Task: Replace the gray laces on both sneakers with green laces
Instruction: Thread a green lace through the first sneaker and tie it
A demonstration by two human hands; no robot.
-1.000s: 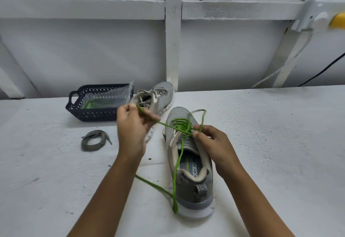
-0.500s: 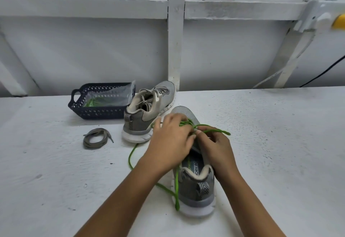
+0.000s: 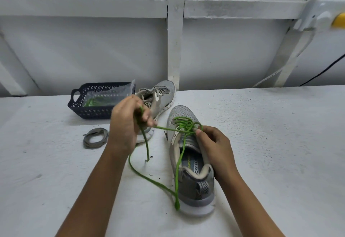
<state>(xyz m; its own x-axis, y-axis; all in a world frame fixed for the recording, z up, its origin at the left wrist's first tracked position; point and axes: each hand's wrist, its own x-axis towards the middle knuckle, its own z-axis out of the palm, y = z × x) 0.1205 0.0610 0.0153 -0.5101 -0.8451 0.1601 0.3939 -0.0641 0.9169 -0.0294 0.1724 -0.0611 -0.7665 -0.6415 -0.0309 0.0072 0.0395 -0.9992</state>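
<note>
My left hand (image 3: 127, 124) is raised above the white table (image 3: 270, 152), its fingers curled tight around a green lace (image 3: 149, 179). One strand runs taut from it to the nearer sneaker (image 3: 194, 190). My right hand (image 3: 214, 143) rests against that sneaker's right side, thumb and fingertips pinching the lace at the eyelets. The lace crosses the front rows there. Its loose length hangs from my left hand and loops over the table to the heel. The sneaker's toe points away from me. Behind my left hand stands the second sneaker (image 3: 164, 94), laced in gray. Left of it is a dark basket (image 3: 89, 110) holding a clear bag (image 3: 112, 94) with something green inside. A coiled gray lace (image 3: 95, 137) lies nearby on the table.
</note>
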